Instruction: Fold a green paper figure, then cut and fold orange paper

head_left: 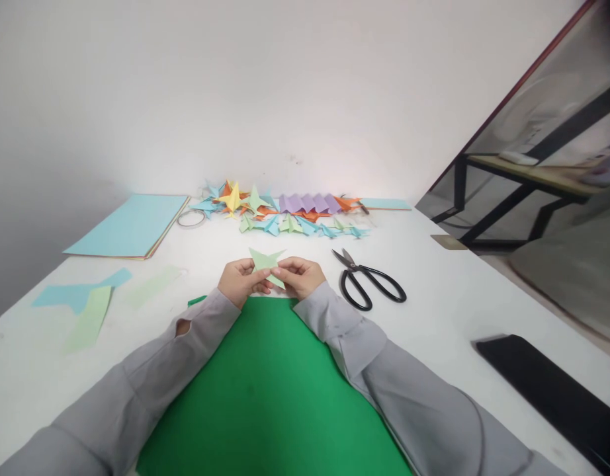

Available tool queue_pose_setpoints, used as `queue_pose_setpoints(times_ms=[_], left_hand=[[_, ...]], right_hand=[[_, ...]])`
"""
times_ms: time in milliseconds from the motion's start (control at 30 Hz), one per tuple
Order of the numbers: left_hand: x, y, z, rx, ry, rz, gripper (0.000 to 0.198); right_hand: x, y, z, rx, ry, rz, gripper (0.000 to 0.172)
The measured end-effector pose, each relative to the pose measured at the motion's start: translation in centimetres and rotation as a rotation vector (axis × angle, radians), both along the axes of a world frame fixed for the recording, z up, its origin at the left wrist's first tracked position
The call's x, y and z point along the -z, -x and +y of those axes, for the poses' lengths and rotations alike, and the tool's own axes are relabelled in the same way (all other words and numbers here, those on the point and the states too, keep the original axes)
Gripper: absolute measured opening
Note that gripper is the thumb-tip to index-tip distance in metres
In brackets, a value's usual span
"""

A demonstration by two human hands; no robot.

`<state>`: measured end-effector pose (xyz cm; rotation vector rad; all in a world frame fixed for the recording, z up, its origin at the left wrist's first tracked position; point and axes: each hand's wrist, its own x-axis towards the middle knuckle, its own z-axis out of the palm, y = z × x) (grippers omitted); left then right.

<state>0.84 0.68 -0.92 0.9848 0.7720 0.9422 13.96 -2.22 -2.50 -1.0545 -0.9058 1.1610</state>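
Both my hands meet over the far edge of a green mat (pixel 265 396) on the white table (pixel 458 291). My left hand (pixel 239 281) and my right hand (pixel 300 276) pinch a pale green folded paper shape (pixel 266 263) with pointed tips, held between their fingertips just above the table. Grey sleeves cover both forearms.
Black scissors (pixel 369 281) lie open just right of my hands. A row of folded paper figures (pixel 280 211) lines the wall. A stack of blue sheets (pixel 131 226) and a tape ring (pixel 190 218) sit far left, paper scraps (pixel 81 301) at the left, a black flat object (pixel 553 390) near right.
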Motion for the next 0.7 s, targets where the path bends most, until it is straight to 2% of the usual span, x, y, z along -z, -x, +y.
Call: queue_pose_setpoints(times_ms=[167, 333, 467, 567, 700], left_hand=[[0.0, 0.2, 0.2, -0.07, -0.036, 0.001, 0.037], [0.0, 0.2, 0.5, -0.173, -0.101, 0.024, 0.035], [-0.2, 0.4, 1.0, -0.267, -0.082, -0.031, 0.034], [-0.4, 0.6, 1.2, -0.267, -0.067, -0.045, 0.034], [-0.3, 0.7, 1.4, -0.234, -0.049, -0.05, 0.033]], right_hand=[[-0.3, 0.3, -0.5, -0.078, 0.053, -0.053, 0.034], [-0.3, 0.3, -0.5, -0.089, 0.059, -0.067, 0.035], [-0.1, 0.5, -0.7, -0.081, 0.037, -0.086, 0.03], [0.1, 0.7, -0.8, -0.002, 0.012, -0.157, 0.025], [0.4, 0.3, -1.2, 0.243, -0.096, -0.43, 0.023]])
